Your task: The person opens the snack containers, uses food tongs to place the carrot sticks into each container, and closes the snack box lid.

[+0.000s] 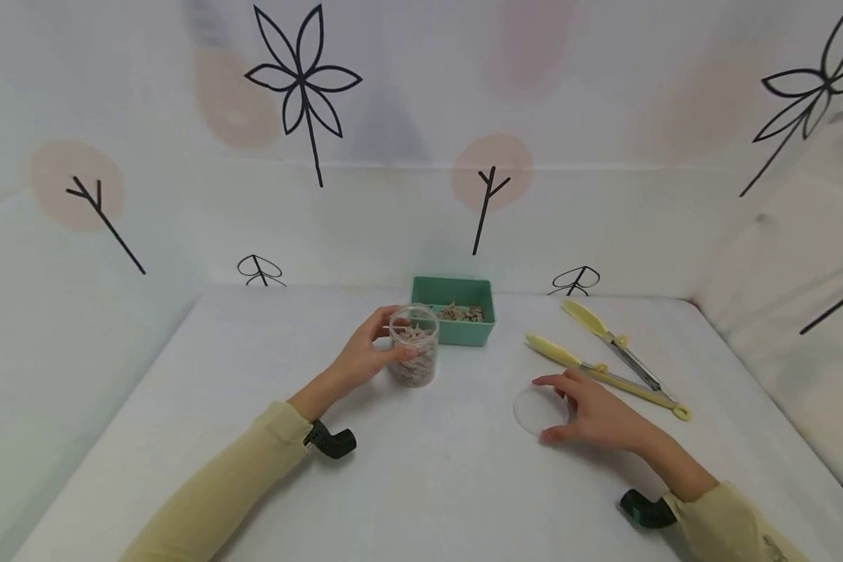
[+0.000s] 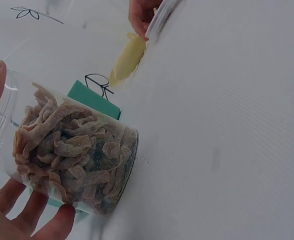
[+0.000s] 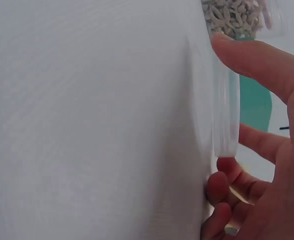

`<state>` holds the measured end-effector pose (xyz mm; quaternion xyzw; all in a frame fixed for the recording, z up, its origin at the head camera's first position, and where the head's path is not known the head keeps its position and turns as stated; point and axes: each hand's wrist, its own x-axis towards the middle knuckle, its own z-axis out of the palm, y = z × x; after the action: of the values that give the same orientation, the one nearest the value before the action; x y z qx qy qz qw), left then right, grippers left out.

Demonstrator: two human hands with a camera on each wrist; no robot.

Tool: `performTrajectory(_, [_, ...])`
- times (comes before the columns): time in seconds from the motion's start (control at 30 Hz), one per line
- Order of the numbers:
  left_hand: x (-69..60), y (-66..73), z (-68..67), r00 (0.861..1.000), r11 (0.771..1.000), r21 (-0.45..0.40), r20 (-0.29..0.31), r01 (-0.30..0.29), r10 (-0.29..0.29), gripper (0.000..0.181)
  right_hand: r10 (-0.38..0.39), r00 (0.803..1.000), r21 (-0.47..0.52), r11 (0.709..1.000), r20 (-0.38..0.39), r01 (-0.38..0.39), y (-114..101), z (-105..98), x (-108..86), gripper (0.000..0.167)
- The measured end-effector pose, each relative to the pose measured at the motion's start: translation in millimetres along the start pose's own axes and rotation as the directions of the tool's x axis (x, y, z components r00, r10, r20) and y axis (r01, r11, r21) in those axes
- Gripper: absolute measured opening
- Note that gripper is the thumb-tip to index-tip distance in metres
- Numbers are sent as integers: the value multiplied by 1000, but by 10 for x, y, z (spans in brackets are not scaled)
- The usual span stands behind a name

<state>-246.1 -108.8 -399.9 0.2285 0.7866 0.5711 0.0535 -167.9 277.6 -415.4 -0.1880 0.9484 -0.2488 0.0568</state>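
Note:
On the left, my left hand (image 1: 369,351) grips a clear plastic jar (image 1: 416,368) standing upright on the table. The jar has no lid on it, and its wide mouth faces up. Brownish, powdery dried strips (image 2: 74,155) fill much of it; in the left wrist view the thumb is near the rim and the fingers lie along the side. To the right, my right hand (image 1: 597,414) holds a round clear lid (image 1: 534,411) by its edge, low at the tabletop. In the right wrist view, thumb and fingers sit on opposite edges of the lid (image 3: 227,115).
Behind the jar stands a green rectangular tray (image 1: 464,336) with more strips inside. Yellow-tipped metal tongs (image 1: 614,378) lie spread beyond my right hand. A white cloth covers the table (image 1: 421,484), and patterned white fabric walls (image 1: 386,226) stand around it.

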Motion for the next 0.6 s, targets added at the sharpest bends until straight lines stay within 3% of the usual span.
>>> performTrajectory(0.37, [6,-33,33,999,999,-4,-18,-38,38,77,3,999,108,994,-43,1,-127,-72,30,70])
performTrajectory(0.6, [-12,-39,41,998,999,-31,-35,-44,43,78,-19,995,220,975,-96,40,-262,-158,50,54])
